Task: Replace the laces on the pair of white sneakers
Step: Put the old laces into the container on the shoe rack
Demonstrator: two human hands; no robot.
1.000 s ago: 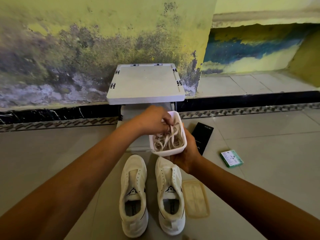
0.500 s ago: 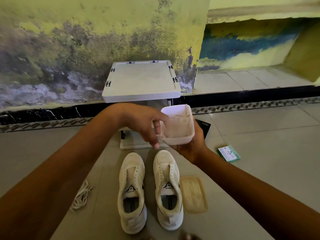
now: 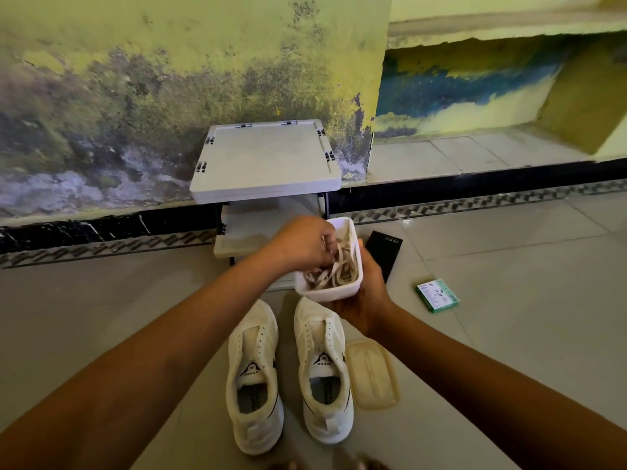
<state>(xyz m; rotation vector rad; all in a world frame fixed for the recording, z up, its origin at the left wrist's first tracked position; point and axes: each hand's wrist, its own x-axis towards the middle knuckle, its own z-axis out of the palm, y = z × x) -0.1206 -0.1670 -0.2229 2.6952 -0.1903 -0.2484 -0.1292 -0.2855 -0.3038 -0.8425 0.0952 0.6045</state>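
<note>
Right hand [image 3: 361, 300] cupping white tub [image 3: 328, 262] above unlaced sneakers [image 3: 288, 374] on floor; left hand [image 3: 302, 244] fingers curled into laces [image 3: 334, 271] inside, apparently pinching some, grip partly hidden.

The sneakers [image 3: 288, 371] at lower centre looked like matt white mesh cloth. The tub [image 3: 328, 289] above them was smooth white plastic, holding flat woven cloth laces [image 3: 339, 269]. The floor tiles [image 3: 509, 300] were smooth and faintly glossy; the wall [image 3: 135, 96] across the top was rough, peeling paint.
</note>
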